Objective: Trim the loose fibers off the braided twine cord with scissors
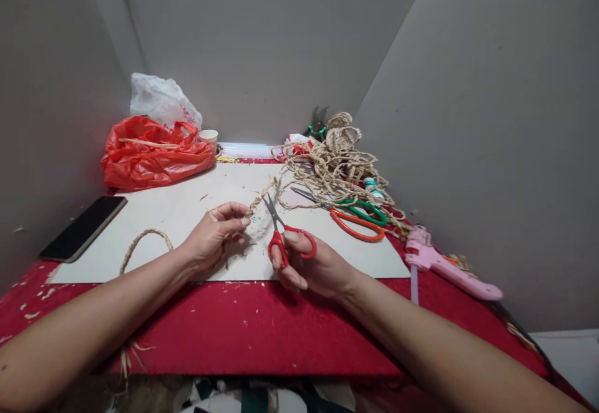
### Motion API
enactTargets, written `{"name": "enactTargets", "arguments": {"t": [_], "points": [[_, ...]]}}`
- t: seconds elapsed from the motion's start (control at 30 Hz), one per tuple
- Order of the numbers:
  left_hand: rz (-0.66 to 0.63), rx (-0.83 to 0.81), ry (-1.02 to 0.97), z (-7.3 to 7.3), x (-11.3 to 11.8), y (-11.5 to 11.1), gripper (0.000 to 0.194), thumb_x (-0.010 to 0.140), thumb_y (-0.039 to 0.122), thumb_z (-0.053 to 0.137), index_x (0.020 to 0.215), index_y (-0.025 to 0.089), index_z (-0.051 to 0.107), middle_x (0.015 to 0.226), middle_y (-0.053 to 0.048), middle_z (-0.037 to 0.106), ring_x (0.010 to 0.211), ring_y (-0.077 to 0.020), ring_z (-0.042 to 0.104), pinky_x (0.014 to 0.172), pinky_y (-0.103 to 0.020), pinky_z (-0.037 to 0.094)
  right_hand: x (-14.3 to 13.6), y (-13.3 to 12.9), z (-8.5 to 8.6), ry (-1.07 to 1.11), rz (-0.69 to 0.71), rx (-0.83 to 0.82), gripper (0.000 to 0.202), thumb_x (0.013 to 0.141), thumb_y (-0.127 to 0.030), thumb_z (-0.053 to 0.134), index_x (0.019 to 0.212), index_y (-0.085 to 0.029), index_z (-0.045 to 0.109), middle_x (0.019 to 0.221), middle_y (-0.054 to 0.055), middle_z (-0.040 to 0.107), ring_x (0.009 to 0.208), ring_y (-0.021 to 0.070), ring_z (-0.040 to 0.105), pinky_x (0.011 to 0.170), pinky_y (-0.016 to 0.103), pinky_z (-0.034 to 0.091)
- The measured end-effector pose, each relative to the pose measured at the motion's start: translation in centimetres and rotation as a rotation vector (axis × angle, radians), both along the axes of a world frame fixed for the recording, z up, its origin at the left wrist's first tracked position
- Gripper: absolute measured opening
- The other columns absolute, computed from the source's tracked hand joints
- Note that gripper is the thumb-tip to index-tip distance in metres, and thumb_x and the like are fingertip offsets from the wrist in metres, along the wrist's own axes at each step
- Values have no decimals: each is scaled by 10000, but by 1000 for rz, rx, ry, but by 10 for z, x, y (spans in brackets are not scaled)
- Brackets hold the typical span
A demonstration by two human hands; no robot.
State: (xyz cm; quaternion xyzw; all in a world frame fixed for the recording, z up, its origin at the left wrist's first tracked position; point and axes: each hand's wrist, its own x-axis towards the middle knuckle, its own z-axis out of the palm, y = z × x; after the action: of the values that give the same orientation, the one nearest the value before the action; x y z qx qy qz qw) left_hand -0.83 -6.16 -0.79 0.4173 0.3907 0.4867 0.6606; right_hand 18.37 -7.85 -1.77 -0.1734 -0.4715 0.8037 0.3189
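Rope point(260, 198) partly behind left forearm point(145, 288)

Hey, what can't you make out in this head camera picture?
All in the head view:
Braided rope inside the left hand: hidden by its grip.
Red scissors, at the handles: partly covered by the right hand.
Pliers, lower part: behind the heaped rope.
Red bag, any contents: hidden by its plastic.
Things below the table: cut off by the bottom edge.
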Motion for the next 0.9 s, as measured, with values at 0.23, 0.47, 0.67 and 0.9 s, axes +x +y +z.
{"name": "enactTargets", "arguments": {"t": [0.23,0.47,0.67,0.9], "points": [[-52,37,80,1,1,-3,99,691,80,625,758,145,589,739,0,575,610,-63,502,568,-178,403,-1,2,-3,19,141,-103,430,831,-514,562,713,-110,648,394,-38,495,298,60,369,330,169,392],[-227,-24,-15,5,1,-7,59,761,183,607,723,138,604,714,-12,578,570,-65,472,521,-189,354,-2,6,-10,-12,193,-125,424,840,-505,546,738,-106,646,401,-37,509,285,59,379,312,160,401],[-243,-104,-17,4,1,-6,128,729,178,685,669,125,584,608,15,543,502,-46,454,482,-169,352,0,3,-8,-2,193,-96,424,866,-488,515,742,-104,645,404,-34,508,297,59,385,323,159,410],[-217,-227,-99,1,-3,0,50,744,140,612,786,154,589,540,34,548,408,-57,466,412,-167,349,3,1,-2,33,183,-118,396,816,-504,571,741,-120,631,415,-41,513,316,57,389,341,159,409]]}}
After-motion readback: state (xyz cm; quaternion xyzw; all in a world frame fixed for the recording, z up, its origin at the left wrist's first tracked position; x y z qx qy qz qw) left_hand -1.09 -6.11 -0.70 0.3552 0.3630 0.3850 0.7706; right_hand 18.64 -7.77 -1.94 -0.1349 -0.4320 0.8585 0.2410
